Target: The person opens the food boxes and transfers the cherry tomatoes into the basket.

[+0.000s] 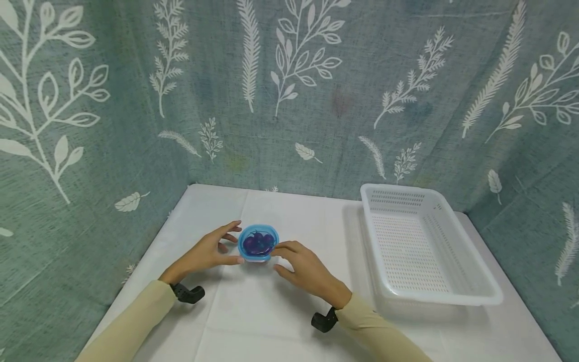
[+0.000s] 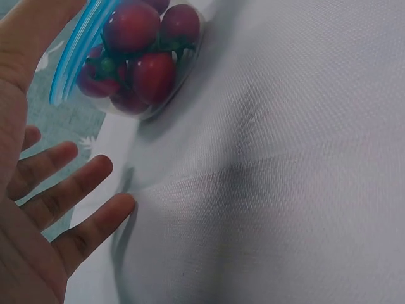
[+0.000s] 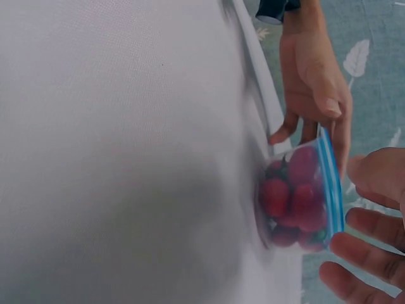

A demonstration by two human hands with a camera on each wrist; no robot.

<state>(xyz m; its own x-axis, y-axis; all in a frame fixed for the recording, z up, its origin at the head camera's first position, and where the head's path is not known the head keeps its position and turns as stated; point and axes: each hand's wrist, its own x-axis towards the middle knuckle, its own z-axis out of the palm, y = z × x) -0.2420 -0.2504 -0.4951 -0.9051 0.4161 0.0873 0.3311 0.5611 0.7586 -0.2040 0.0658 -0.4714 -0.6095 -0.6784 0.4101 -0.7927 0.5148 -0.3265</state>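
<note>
A small clear tub (image 3: 294, 206) full of red cherry tomatoes (image 2: 155, 77) stands on the white table, a bright blue lid (image 1: 259, 229) across its top. Through that lid the fruit looks purple in the head view. My left hand (image 1: 213, 250) is on the tub's left side, fingers spread and thumb close to the lid's near left edge. On the other side, my right hand (image 1: 307, 267) has its fingers loosely bent, fingertips right at the lid's right edge. Neither hand is wrapped around the tub.
At the right of the table is a white perforated plastic basket (image 1: 383, 246) with nothing in it. White cloth (image 1: 253, 322) covers the table. Green leaf-patterned curtains (image 1: 289, 146) enclose the back and sides. Each wrist wears a black camera mount (image 1: 324, 321).
</note>
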